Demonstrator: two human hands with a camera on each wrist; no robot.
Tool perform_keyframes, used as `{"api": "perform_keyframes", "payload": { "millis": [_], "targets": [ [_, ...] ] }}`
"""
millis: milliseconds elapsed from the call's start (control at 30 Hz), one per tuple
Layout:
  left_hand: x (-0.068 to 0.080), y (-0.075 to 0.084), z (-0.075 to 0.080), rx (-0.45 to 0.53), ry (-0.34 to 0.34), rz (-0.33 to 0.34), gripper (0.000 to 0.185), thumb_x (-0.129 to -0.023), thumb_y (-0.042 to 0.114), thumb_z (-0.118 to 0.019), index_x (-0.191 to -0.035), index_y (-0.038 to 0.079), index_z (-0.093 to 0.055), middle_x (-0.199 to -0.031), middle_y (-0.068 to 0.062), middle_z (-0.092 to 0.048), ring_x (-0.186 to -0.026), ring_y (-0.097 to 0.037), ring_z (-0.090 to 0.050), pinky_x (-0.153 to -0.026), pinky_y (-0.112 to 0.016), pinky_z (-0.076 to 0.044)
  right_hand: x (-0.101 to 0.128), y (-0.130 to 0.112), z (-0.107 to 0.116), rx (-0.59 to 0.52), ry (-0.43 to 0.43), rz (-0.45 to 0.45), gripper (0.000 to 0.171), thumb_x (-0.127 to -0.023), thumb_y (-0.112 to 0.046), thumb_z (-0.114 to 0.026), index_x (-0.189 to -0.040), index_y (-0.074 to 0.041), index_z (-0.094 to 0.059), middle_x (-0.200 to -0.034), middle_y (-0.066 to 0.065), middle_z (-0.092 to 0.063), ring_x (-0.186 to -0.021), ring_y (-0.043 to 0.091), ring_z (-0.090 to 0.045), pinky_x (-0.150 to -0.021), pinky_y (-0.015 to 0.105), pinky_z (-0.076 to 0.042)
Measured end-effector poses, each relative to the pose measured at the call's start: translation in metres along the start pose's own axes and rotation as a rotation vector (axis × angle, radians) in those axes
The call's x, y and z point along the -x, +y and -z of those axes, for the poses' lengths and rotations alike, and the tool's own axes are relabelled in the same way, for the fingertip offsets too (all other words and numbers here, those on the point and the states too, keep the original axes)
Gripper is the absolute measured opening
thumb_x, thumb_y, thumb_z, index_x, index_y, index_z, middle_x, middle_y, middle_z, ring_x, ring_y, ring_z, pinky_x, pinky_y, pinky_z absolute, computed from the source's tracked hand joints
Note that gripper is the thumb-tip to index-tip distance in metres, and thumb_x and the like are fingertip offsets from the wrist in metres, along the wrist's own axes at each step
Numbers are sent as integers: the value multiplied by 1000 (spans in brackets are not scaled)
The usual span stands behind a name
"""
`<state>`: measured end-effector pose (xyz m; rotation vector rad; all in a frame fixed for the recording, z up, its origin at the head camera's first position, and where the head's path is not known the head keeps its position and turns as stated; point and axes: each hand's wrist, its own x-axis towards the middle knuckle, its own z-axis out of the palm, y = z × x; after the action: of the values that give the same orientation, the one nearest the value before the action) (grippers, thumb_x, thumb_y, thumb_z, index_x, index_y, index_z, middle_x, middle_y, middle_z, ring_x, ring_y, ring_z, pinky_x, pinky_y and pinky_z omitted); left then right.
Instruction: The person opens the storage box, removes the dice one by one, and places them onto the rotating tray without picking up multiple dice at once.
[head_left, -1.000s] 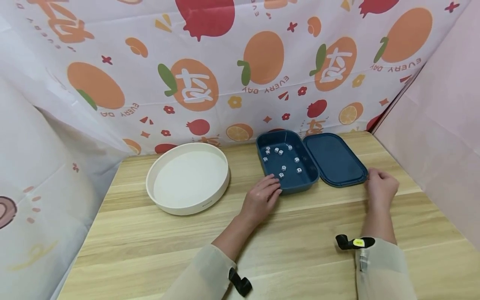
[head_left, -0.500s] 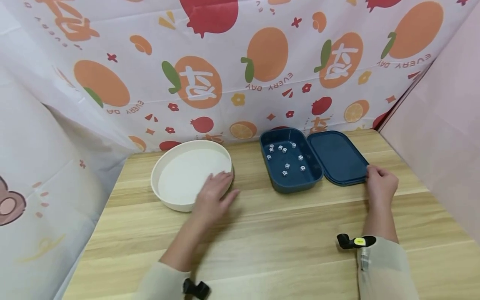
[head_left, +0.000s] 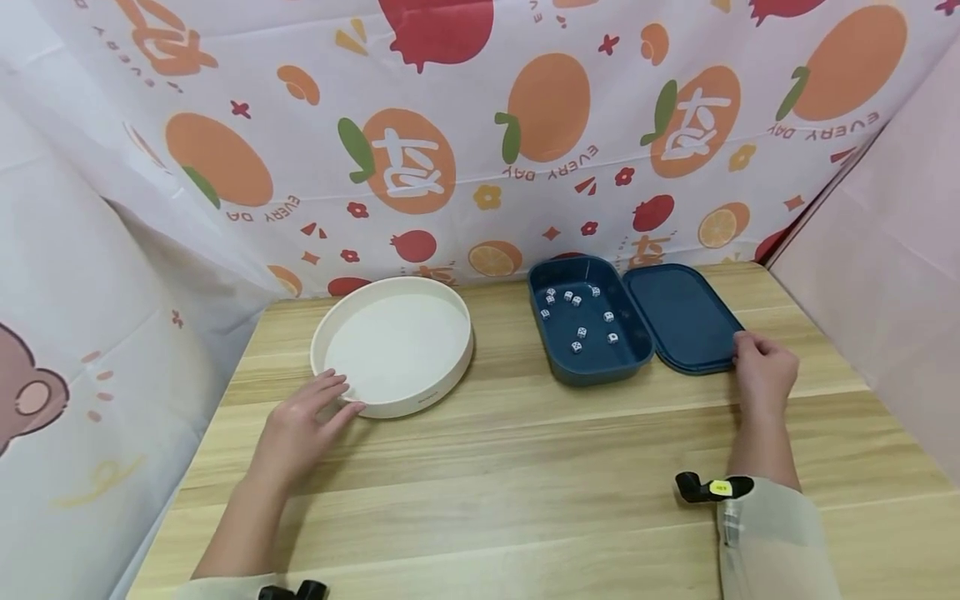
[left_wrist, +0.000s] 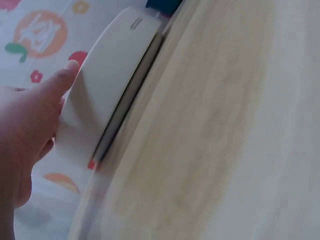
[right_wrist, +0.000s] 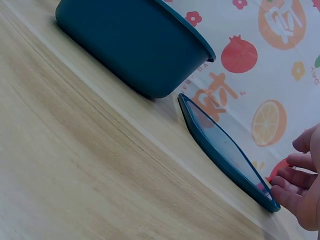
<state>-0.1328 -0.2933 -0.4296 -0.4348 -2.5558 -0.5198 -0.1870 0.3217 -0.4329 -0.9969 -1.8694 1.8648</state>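
My left hand (head_left: 298,429) is at the near left rim of a round cream tray (head_left: 397,342), its fingers relaxed over the edge and the thumb apart from them. In the left wrist view the thumb (left_wrist: 67,75) lies along the tray's rim. My right hand (head_left: 767,375) rests by the near right corner of a flat dark blue lid (head_left: 682,317). Its fingers (right_wrist: 295,180) are loosely curled at the lid's edge, and no grip on it shows. Left of the lid stands a dark blue rectangular box (head_left: 600,375) with several white dice (head_left: 576,347) scattered on its bottom.
All of these stand on a wooden table (head_left: 480,492). A fruit-printed curtain (head_left: 457,225) hangs right behind the tray, box and lid. White cloth (head_left: 97,333) closes off the left side, and a plain pale cloth (head_left: 892,250) the right.
My left hand has moved from the near rim of the blue box leftward across the tray to its near left rim. The right hand has stayed by the lid. The view has shifted slightly.
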Motion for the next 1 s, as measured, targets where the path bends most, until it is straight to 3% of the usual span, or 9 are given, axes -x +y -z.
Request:
{"api": "perform_keyframes", "payload": {
  "millis": [67, 200, 300, 400, 500, 633, 767, 867, 1000],
  "targets": [
    [2, -7, 1, -4, 29, -29, 38, -72, 21, -87, -105, 6, -76, -116, -12, -72, -116, -32, -64, -96, -47, -52, 2, -2, -5, 0, -14, 2, 9, -92, -29, -67, -91, -20, -72, -74, -13, -66, -73, 2, -63, -59, 5, -51],
    [3, -17, -2, 15, 109, -91, 39, -66, 18, -89, -101, 8, -77, -111, -12, -74, -111, -31, -67, -107, -19, -44, 15, -11, -22, 50, -55, 103, 32, -94, -31, -66, -117, -9, -71, -80, -17, -64, -75, 1, -61, -63, 6, -50],
    [2, -20, -5, 40, 154, -126, 39, -63, 16, -90, -99, 8, -77, -108, -12, -74, -107, -32, -68, -110, -4, -32, 33, -16, -44, 187, -100, 341, 35, -94, -33, -66, -118, -7, -71, -86, -13, -67, -77, -1, -59, -66, 8, -47],
    [2, -22, -7, 69, 184, -145, 40, -61, 14, -90, -99, 8, -77, -107, -13, -74, -105, -33, -68, -110, -3, -30, 53, -20, -69, 357, -201, 592, 35, -94, -35, -66, -115, -9, -73, -97, -1, -72, -84, 4, -60, -70, 12, -48],
    [3, -23, -9, 85, 192, -152, 40, -62, 14, -89, -99, 8, -77, -107, -13, -74, -106, -33, -68, -111, -4, -30, 69, -23, -93, 503, -372, 725, 33, -94, -34, -67, -115, -9, -73, -102, 9, -72, -88, 15, -61, -71, 20, -51],
    [5, -24, -10, 84, 189, -155, 39, -63, 14, -89, -99, 7, -77, -107, -14, -74, -106, -34, -67, -112, -5, -30, 78, -26, -120, 730, -616, 747, 31, -94, -27, -68, -117, -6, -71, -97, 9, -71, -84, 22, -60, -69, 29, -52],
    [8, -24, -12, 92, 199, -156, 40, -62, 13, -89, -99, 6, -77, -106, -15, -74, -106, -35, -67, -112, -7, -31, 74, -25, -142, 955, -776, 716, 30, -91, -20, -70, -116, -3, -71, -93, 8, -70, -82, 21, -61, -71, 34, -54],
    [9, -24, -14, 105, 202, -162, 40, -62, 13, -89, -99, 5, -77, -106, -15, -74, -106, -35, -68, -112, -8, -33, 71, -23, -152, 1061, -829, 654, 31, -88, -19, -73, -115, -3, -71, -101, 10, -72, -90, 22, -64, -81, 40, -56],
    [9, -23, -15, 112, 215, -165, 39, -63, 14, -89, -99, 4, -77, -105, -15, -75, -105, -34, -68, -111, -8, -34, 71, -22, -158, 1101, -846, 608, 31, -86, -18, -75, -113, -2, -72, -112, 15, -71, -102, 27, -64, -93, 46, -56]
  ]
}}
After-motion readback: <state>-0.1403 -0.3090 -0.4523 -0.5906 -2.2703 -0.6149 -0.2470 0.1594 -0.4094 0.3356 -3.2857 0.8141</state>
